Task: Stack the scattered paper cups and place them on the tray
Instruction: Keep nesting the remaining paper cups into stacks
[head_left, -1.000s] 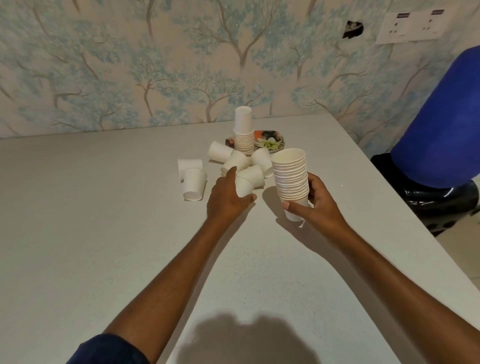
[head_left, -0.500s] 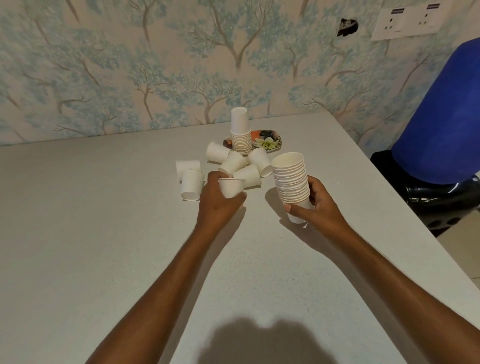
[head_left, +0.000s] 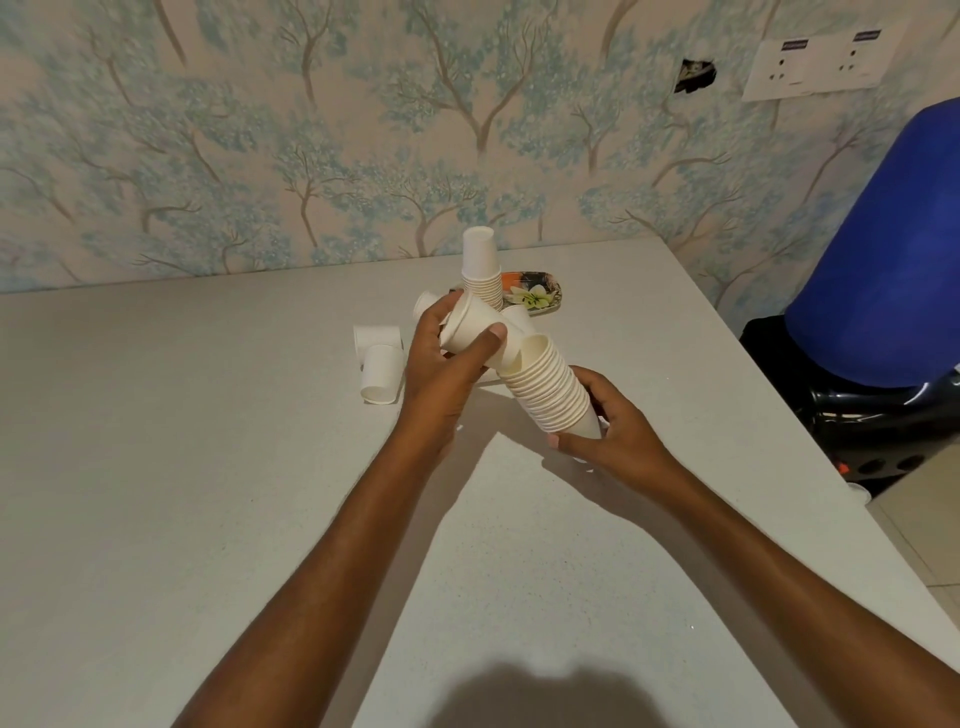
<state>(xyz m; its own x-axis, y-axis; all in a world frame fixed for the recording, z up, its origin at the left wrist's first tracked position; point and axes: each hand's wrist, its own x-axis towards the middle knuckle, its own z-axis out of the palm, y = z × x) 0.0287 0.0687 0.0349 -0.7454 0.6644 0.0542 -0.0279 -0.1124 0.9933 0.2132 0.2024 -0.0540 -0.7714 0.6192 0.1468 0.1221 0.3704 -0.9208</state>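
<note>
**Single cup held at the mouth of a tilted stack**

The pale table (head_left: 208, 467) runs back to a tree-patterned wall, and a blue barrel (head_left: 883, 260) stands off its right edge. Above mid-table the left hand (head_left: 441, 369) grips a single paper cup (head_left: 472, 327), thumb and fingers curled round it. The cup's narrow end is at the mouth of a tilted cup stack (head_left: 550, 389). The right hand (head_left: 618, 436) clasps that stack's bottom. At the far side, a flowered tray (head_left: 545, 296) carries an upside-down stack (head_left: 480, 270). Left of the hands, two loose cups (head_left: 382, 379) touch each other.
</note>
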